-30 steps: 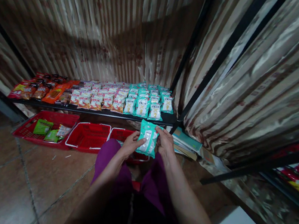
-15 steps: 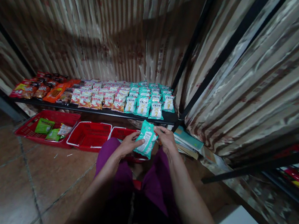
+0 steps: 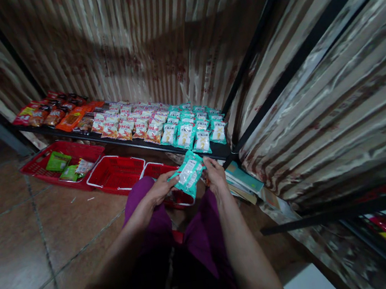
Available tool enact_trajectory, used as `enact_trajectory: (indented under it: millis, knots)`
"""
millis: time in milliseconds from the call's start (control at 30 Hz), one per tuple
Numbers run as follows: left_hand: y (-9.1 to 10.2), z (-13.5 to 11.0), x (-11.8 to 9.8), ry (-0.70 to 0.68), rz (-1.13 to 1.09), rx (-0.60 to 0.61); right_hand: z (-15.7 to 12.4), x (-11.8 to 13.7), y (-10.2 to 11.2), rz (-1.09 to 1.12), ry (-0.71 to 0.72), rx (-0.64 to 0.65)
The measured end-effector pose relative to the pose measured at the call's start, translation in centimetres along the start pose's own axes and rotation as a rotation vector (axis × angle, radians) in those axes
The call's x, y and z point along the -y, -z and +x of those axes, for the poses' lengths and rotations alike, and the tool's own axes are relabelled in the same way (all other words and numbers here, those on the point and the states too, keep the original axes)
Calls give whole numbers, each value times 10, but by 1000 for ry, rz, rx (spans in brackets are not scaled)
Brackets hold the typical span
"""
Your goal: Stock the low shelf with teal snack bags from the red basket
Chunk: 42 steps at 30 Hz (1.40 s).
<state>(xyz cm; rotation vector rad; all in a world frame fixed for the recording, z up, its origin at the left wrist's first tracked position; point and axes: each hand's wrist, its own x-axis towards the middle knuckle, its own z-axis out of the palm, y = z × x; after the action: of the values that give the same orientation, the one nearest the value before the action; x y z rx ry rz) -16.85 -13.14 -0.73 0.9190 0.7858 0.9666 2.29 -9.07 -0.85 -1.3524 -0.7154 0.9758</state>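
Observation:
Between my two hands is a teal snack packet (image 3: 189, 172), tilted, with a whitish printed panel facing me. My left hand (image 3: 163, 187) pinches its left edge. My right hand (image 3: 214, 172) grips the upper right corner with thumb and fingertips. Just beyond, matching teal and white packets (image 3: 184, 135) stand in rows at the right end of a low black shelf (image 3: 130, 145). White and orange snack packets (image 3: 125, 128) fill the shelf's middle. Under the held packet, a red basket (image 3: 153, 169) is partly hidden by my hands and knees.
Left of it sit another red basket (image 3: 115, 174) and a larger red basket (image 3: 35, 165) holding green packets (image 3: 58, 161). Orange and red packets (image 3: 73, 117) lie at the shelf's left end. Books (image 3: 245, 177) lie by the black shelf post (image 3: 266, 120). A white box (image 3: 312, 284) stands lower right.
The teal packet has been turned in my hands, so a different printed side faces me and it slants the other way. Both hands stay in nearly the same place.

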Motion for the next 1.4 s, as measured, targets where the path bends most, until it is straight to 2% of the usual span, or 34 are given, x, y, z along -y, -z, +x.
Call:
enact_trajectory:
  millis: [100, 233, 300, 567, 800, 933, 1133, 1400]
  knots:
    - [1, 4, 1, -41, -52, -100, -16, 2, 2, 53, -116, 47]
    - [-2, 7, 1, -89, -123, -170, -44, 0, 3, -6, -178, 332]
    - [-5, 8, 2, -120, -149, -180, -53, -3, 0, -9, -169, 406]
    - [-8, 7, 3, -85, -134, -202, -52, -14, -6, 53, -141, 276]
    - [-7, 17, -6, -111, -53, -231, -55, -13, -2, -23, -129, 315]
    - [-9, 19, -8, -118, -64, -271, -59, -11, -5, 9, -109, 333]
    - [-12, 15, -7, -140, -100, -282, -62, -13, -8, 58, -158, 344]
    - [-20, 14, -9, -130, -123, -293, -60, -12, -8, 13, -133, 265]
